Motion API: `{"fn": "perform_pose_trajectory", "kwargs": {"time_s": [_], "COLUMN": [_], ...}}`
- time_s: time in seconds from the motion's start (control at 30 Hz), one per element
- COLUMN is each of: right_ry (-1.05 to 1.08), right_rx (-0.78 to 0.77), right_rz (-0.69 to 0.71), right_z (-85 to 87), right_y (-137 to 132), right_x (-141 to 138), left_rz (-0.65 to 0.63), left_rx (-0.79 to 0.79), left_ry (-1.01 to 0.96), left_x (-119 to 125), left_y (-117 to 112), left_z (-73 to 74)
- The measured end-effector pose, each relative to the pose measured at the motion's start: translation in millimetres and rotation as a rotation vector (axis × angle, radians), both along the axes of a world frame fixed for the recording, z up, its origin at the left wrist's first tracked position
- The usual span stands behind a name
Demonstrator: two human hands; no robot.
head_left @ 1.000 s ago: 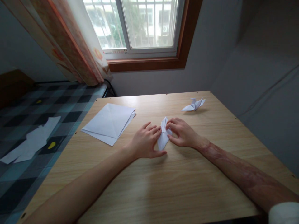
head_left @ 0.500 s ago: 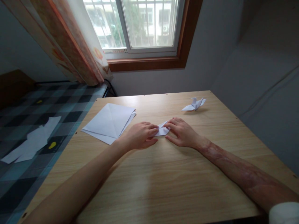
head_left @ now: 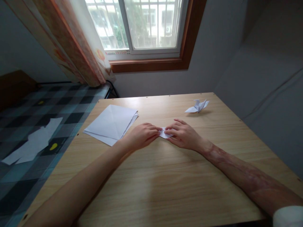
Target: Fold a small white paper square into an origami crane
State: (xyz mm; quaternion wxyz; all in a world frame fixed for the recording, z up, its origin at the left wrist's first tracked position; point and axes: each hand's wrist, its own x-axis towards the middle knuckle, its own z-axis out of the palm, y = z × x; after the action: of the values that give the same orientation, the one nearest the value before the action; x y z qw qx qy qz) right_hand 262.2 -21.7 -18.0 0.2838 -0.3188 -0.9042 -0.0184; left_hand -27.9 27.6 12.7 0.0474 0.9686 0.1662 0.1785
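A small white folded paper piece (head_left: 163, 132) lies flat on the wooden table (head_left: 180, 176), near its middle. My left hand (head_left: 140, 136) rests on its left end, fingers curled and pressed down on it. From the other side my right hand (head_left: 182, 134) pins its right end, fingertips on the paper. Most of the piece is hidden under the two hands.
A stack of creased white sheets (head_left: 111, 124) lies left of my hands. A finished white paper bird (head_left: 197, 106) stands at the table's far right. Left of the table is a checked bed cover (head_left: 35, 126) with paper scraps (head_left: 33, 143). A window (head_left: 142, 25) and curtain (head_left: 78, 44) are behind.
The long upright paper piece was folded down into a short flat shape. Both hands moved slightly away from me and closed in on it, pressing it to the table.
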Motion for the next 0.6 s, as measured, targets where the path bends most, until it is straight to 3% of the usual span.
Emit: {"fn": "perform_pose_trajectory", "kwargs": {"time_s": [0.23,0.43,0.6], "right_ry": [0.082,0.245,0.291], "right_rx": [-0.046,-0.233,-0.287], "right_rz": [0.003,-0.039,-0.074], "right_z": [-4.8,-2.3,-0.7], "right_y": [3,3,2], "right_x": [-2,-4,-6], "left_rz": [0.101,0.221,0.221], "left_rx": [-0.01,-0.214,-0.34], "left_ry": [-0.049,-0.234,-0.33], "left_x": [9,18,19], "left_y": [-11,-12,-8], "left_z": [-7.9,-19.3,-20.6]}}
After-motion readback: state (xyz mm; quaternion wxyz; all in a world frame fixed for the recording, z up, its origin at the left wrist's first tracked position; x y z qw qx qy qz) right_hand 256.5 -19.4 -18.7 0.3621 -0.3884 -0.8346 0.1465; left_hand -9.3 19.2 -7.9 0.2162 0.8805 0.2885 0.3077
